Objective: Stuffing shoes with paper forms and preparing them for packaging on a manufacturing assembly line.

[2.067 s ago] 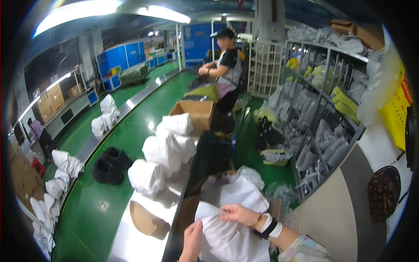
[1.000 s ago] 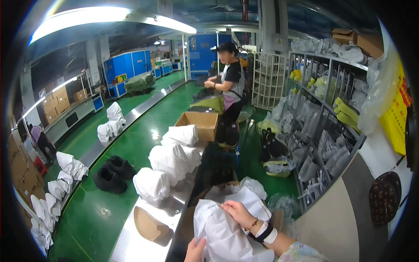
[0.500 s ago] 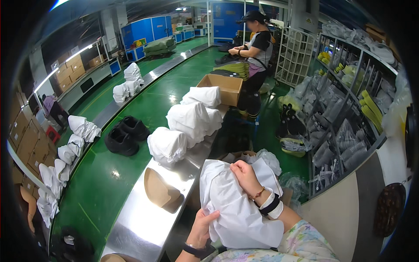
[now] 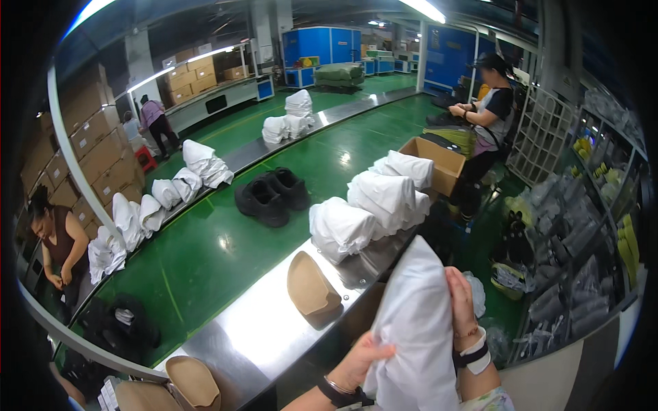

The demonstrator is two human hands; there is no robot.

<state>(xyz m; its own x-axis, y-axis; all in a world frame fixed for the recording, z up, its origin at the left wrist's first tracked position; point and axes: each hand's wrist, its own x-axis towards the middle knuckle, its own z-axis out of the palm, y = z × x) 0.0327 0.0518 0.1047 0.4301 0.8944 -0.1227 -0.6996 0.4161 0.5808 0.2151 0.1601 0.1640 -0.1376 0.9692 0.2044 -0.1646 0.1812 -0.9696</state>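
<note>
White-wrapped, the bundle [image 4: 415, 315] is clamped between my left hand [image 4: 356, 362] and right hand [image 4: 462, 296]. Left of it, a curved brown piece [image 4: 310, 288] sits on the metal bench [image 4: 240, 346].

Both arms came in from the lower edge. The left forearm [image 4: 306, 401] angled toward two o'clock, and the left hand [image 4: 358, 363] lay between five and six o'clock from the view's centre, set in a grasp: its thumb [image 4: 382, 351] pointed to about three o'clock, while most of its fingers were hidden. The right forearm [image 4: 482, 387] rose nearly toward twelve. The right hand [image 4: 463, 300], near four o'clock, sat higher than the left, its fingers close together, slightly bent and aimed toward eleven, its thumb out of sight.
</note>
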